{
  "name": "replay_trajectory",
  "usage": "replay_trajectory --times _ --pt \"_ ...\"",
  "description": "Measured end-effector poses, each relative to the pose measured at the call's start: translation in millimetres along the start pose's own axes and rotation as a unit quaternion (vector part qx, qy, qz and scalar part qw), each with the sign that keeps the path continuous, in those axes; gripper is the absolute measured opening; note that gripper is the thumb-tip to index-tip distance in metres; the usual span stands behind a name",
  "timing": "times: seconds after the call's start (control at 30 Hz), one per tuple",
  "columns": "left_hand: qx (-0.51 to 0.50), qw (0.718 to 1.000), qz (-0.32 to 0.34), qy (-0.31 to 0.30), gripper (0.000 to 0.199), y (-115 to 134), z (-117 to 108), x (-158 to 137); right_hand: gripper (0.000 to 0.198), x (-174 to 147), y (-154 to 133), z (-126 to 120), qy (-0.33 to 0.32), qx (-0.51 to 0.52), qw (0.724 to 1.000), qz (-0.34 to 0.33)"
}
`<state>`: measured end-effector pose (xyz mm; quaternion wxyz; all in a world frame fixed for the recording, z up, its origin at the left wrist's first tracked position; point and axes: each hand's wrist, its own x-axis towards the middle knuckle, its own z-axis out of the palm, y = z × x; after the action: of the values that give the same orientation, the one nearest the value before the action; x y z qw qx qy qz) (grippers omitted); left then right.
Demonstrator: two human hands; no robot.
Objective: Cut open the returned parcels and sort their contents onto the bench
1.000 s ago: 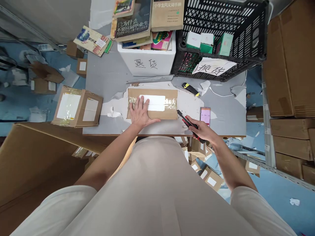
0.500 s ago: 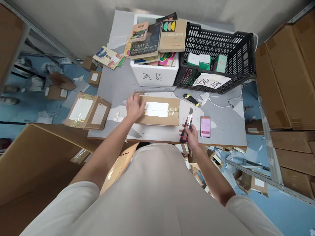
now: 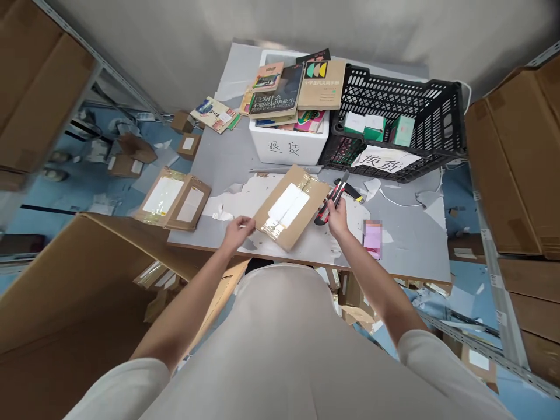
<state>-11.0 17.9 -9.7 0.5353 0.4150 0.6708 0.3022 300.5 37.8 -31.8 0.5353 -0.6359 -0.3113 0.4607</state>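
A taped cardboard box [image 3: 301, 219] with a white label lies turned at an angle at the front middle of the table. The fingers of my left hand [image 3: 238, 233] are closed at its near left corner. In my right hand [image 3: 338, 217] is a red and black utility knife [image 3: 324, 211], its blade out and pointing away from me. This hand is just beside the box's right end. Behind the knife lies a second cutter, black and yellow [image 3: 356, 195], partly hidden. A phone [image 3: 373, 239] rests to the right of my right hand.
A white foam bin [image 3: 289, 146] heaped with books and a black plastic crate [image 3: 437, 128] with small green boxes stand at the back. Another taped box [image 3: 175, 201] sits at the table's left. A large open carton [image 3: 65, 280] is at lower left. Stacked cartons [image 3: 503, 175] line the right.
The box has turned from lying straight to a slant. My left hand has moved from its far left edge to its near left corner. The knife has come closer to the box's right end.
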Motion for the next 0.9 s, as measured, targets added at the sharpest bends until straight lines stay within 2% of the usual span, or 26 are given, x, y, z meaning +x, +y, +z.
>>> replay_trajectory --times 0.1,0.2,0.3,0.37,0.43,0.53,0.6,0.67,0.77,0.9 --pt "-0.024 0.999 -0.023 -0.042 0.05 -13.3 15.2 -38.8 0.037 11.5 -3.2 5.8 -0.002 0.005 1.0 -0.023" --pt "-0.004 0.999 -0.032 -0.04 0.048 -21.8 24.5 -60.8 0.035 6.7 -4.4 10.1 -0.042 -0.008 0.999 -0.014" --pt "0.044 0.998 -0.021 -0.032 0.045 -23.0 22.6 -64.1 0.037 -6.5 -5.0 9.1 -0.04 -0.032 0.999 -0.007" --pt "0.086 0.996 0.008 -0.024 0.043 -18.0 18.0 -56.3 0.042 -21.3 -6.1 3.9 -0.031 -0.007 0.999 0.011" --pt "0.117 0.992 0.04 -0.017 0.042 -7.4 14.2 -40.2 0.042 -43.5 -7.4 -5.4 -0.016 0.017 0.999 0.038" --pt "0.172 0.98 0.097 -0.016 0.043 18.3 15.0 -1.1 0.038 -89.0 -7.6 -22.7 0.005 0.014 0.995 0.101" --pt "0.219 0.962 0.163 -0.017 0.05 39.0 20.2 31.6 0.042 -120.6 -5.5 -31.8 0.003 0.051 0.987 0.155" --pt "0.255 0.938 0.23 -0.043 0.06 58.3 27.8 64.7 0.045 -146.6 -1.8 -35.7 0.003 0.086 0.975 0.207" --pt "0.3 0.908 0.276 -0.095 0.063 78.1 40.0 105.5 0.045 -170.5 5.2 -29.7 0.02 0.115 0.958 0.263" --pt "0.286 0.908 0.266 -0.15 0.056 84.3 48.0 132.4 0.047 -179.9 11.9 -8.4 0.053 0.162 0.951 0.257"
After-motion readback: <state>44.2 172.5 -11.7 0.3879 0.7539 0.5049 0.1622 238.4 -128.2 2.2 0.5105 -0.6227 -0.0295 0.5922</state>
